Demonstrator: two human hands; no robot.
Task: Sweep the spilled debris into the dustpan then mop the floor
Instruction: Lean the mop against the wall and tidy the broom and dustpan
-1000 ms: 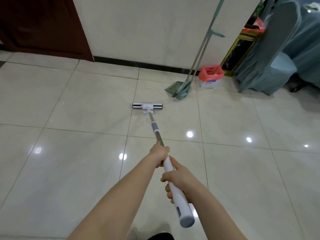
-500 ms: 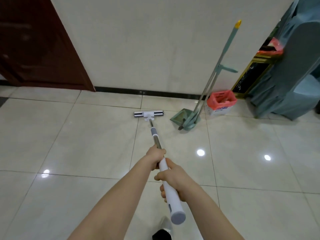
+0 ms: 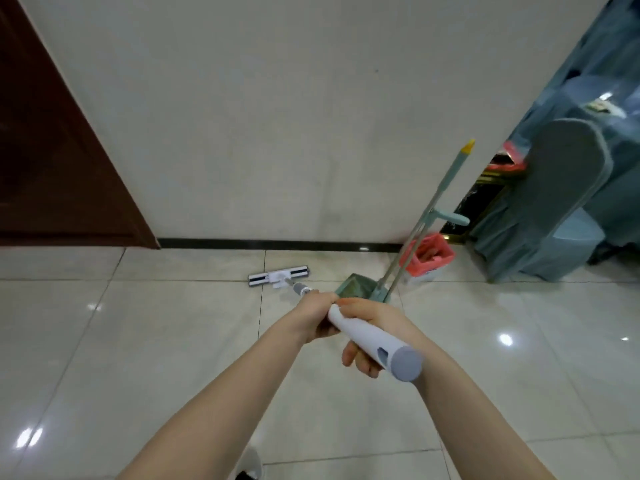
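Observation:
I hold a white flat mop by its handle (image 3: 374,348) with both hands. My left hand (image 3: 317,315) grips the shaft further down, and my right hand (image 3: 372,329) grips the thick white grip near its grey end cap. The mop head (image 3: 278,276) lies flat on the tiled floor close to the wall's black skirting. A green dustpan (image 3: 353,287) with its broom (image 3: 433,209) leans against the wall just right of the mop head. No debris shows on the floor.
A red-lined small bin (image 3: 429,256) stands by the wall right of the dustpan. Blue-covered chairs (image 3: 561,202) fill the right side. A dark wooden door (image 3: 52,161) is at the left. Glossy tiles (image 3: 138,341) spread around me.
The mop head has been pushed forward across the tiles to near the skirting. My view has tilted up and my hands have risen with the handle.

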